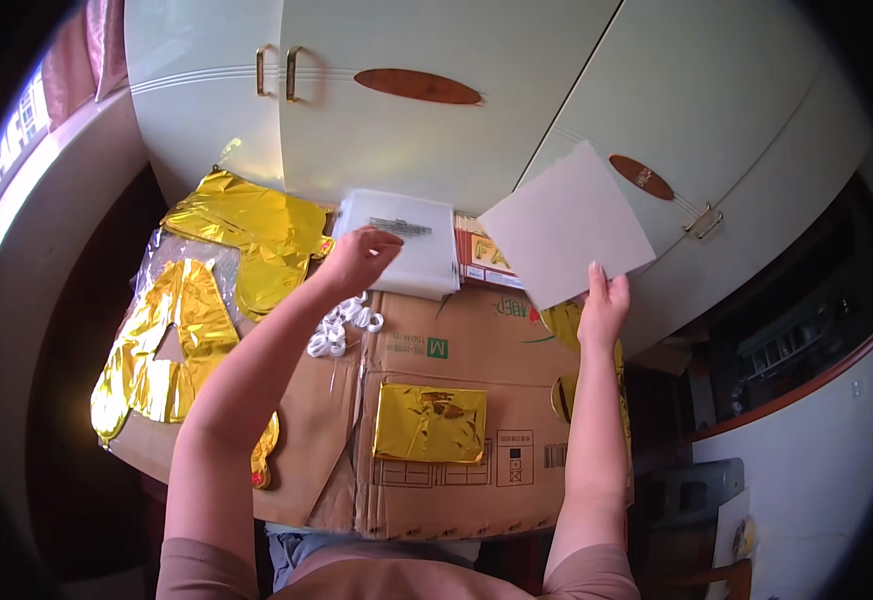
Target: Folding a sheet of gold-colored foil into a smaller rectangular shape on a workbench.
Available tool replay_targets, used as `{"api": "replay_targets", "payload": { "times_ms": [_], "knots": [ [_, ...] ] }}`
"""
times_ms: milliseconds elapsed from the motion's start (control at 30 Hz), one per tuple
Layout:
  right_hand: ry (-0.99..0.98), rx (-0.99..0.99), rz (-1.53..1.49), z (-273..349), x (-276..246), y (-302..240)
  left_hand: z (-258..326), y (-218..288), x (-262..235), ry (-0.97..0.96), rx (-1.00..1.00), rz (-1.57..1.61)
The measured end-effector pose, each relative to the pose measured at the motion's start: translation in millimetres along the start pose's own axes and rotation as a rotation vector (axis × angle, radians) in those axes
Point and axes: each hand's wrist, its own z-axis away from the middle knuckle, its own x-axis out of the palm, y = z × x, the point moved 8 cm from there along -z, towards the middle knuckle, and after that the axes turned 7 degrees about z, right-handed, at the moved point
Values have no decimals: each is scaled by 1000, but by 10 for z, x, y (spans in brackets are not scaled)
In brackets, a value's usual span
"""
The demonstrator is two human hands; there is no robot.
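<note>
My right hand [605, 305] grips a blank white square card [569, 228] by its lower edge and holds it up, tilted, at the right. My left hand [362, 260] is over a stack of clear plastic bags [422, 270] with dark print; its fingers are pinched, and whether anything is between them cannot be made out. A folded gold foil piece [430, 424] lies flat on the brown cardboard [302, 440] in front of me. Beneath my left forearm sit several small white rolls of ribbon [329, 338].
Flat gold foil balloons lie at the left, one shaped like a letter A [207, 305] and another [242, 220] behind it. Partly covered by the card is a packet with gold lettering [485, 256]. Pale cabinets [397, 130] rise behind the cardboard. More gold foil [561, 325] shows beside my right forearm.
</note>
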Motion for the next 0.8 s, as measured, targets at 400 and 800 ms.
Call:
{"api": "replay_targets", "payload": {
  "times_ms": [400, 800],
  "knots": [
    [-468, 381, -458, 1517, 464, -625, 961, 781, 167, -262, -294, 816],
    [-918, 403, -264, 3448, 735, -1418, 3608, 362, -457, 318, -566, 423]
  ]
}}
